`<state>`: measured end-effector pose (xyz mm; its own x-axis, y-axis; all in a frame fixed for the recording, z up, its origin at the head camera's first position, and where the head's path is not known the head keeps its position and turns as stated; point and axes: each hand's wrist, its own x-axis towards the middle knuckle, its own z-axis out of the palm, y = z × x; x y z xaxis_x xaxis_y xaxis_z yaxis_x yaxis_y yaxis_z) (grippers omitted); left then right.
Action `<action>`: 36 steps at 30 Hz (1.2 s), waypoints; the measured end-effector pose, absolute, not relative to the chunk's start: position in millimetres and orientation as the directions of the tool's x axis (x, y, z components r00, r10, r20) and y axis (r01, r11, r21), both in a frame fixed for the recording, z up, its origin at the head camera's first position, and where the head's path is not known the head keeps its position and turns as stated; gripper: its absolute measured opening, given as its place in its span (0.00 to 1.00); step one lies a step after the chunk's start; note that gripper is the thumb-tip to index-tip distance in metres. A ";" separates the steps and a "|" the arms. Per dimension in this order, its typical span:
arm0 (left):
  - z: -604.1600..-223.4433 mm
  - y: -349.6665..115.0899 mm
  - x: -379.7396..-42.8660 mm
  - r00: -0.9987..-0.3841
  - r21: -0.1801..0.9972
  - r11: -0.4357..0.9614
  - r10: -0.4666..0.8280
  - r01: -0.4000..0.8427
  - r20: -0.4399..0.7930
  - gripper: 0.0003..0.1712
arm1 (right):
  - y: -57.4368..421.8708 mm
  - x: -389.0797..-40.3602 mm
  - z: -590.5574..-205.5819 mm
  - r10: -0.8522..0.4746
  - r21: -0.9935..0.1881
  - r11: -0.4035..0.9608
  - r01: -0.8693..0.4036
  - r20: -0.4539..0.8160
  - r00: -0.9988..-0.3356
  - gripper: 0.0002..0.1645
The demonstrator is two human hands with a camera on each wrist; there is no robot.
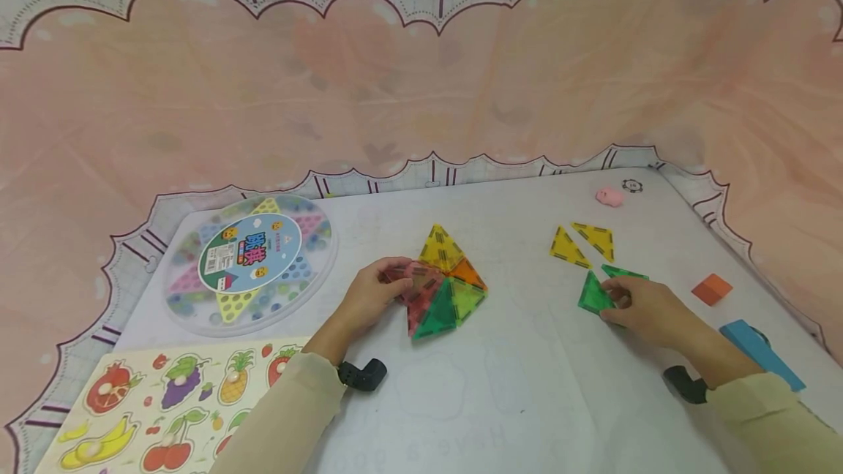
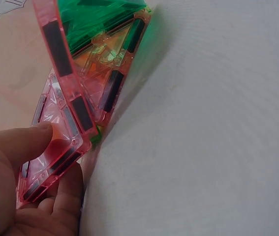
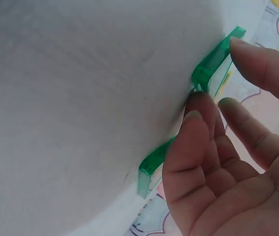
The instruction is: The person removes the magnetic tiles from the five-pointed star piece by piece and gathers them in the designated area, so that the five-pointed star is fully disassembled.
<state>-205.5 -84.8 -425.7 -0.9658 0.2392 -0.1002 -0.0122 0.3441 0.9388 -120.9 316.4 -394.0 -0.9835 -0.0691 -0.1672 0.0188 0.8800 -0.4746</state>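
On the white table, a cluster of translucent triangular magnetic tiles stands joined: a yellow tile, an orange tile, a lime tile, a green tile and red ones. My left hand grips a red tile at the cluster's left side, thumb on its face and fingers beneath. To the right, my right hand pinches a green triangular tile between thumb and fingertip. A second green tile lies beside it, partly hidden by the fingers.
Two yellow triangular tiles lie beyond my right hand. A pink pig figure sits farther back. An orange block and a blue block are at the right. A round game box and a fruit puzzle board occupy the left.
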 end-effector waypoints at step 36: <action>-418.3 -104.1 -191.6 -0.969 0.923 0.372 0.179 -0.095 -0.171 0.17 | 205.7 -139.3 -383.6 -0.320 -0.634 0.756 -0.164 -0.139 -0.937 0.25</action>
<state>-191.6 -104.1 -418.3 -0.9689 0.1787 -0.1712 -0.0945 0.3720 0.9234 -139.3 205.7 -383.6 -0.9370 -0.3204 -0.1393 -0.1641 0.7556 -0.6341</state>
